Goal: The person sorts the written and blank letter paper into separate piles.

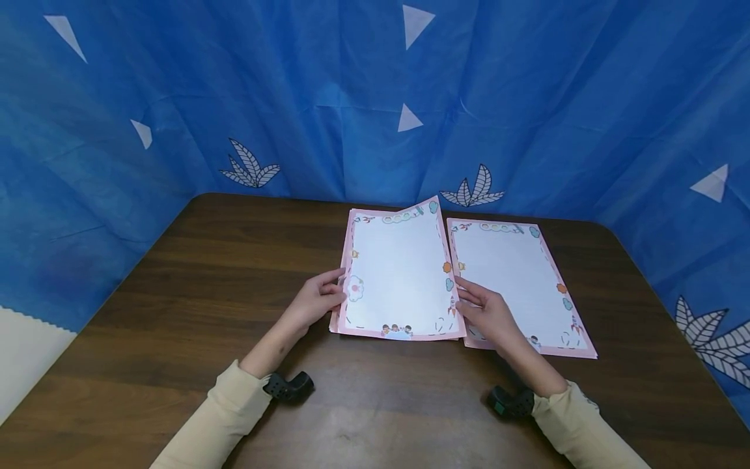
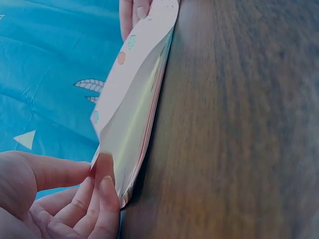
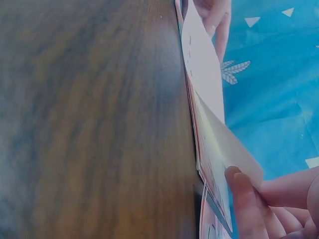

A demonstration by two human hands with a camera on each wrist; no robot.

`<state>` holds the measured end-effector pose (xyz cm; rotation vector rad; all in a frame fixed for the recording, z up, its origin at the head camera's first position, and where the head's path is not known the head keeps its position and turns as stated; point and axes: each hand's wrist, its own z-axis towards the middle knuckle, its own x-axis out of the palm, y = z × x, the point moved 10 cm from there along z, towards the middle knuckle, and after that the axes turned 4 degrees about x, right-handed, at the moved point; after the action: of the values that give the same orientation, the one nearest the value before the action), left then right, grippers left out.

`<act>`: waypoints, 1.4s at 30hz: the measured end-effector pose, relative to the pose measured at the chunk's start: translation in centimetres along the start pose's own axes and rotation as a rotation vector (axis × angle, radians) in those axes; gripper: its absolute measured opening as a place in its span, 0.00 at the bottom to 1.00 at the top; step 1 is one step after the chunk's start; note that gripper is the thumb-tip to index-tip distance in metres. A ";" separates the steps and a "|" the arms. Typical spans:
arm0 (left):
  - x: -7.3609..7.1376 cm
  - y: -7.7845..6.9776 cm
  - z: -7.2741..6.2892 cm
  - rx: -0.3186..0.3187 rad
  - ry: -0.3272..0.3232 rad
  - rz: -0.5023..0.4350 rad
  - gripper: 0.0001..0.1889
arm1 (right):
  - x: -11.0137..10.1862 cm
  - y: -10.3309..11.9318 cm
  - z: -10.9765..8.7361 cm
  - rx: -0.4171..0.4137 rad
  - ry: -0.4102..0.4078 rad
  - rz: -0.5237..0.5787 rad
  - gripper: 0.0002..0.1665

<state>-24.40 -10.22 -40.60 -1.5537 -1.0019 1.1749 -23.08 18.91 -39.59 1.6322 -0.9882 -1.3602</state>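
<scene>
A white sheet of paper (image 1: pixel 401 277) with a pink border and cartoon drawings is lifted slightly off a stack of similar sheets (image 2: pixel 149 122). My left hand (image 1: pixel 316 301) pinches its left edge between thumb and fingers. On the opposite edge my right hand (image 1: pixel 485 314) pinches the same sheet, as the right wrist view shows. The paper bows, and its far right corner rises above the stack. A second stack of the same printed paper (image 1: pixel 506 286) lies just to the right, partly covered by the right hand and wrist.
Both stacks lie on a dark wooden table (image 1: pixel 193 293) near its far edge. Behind it hangs a blue curtain (image 1: pixel 281 78) with white triangles and leaf prints. Each wrist wears a black device (image 1: pixel 290 387) close above the tabletop.
</scene>
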 end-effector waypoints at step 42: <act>5.9 -4.9 1.7 0.136 0.041 -0.006 0.29 | -6.8 -0.5 -1.9 -0.045 -0.104 0.027 0.32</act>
<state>-25.20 -3.02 -37.43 -1.4604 -0.8815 1.1777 -22.06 25.48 -37.15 1.5228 -1.0294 -1.4514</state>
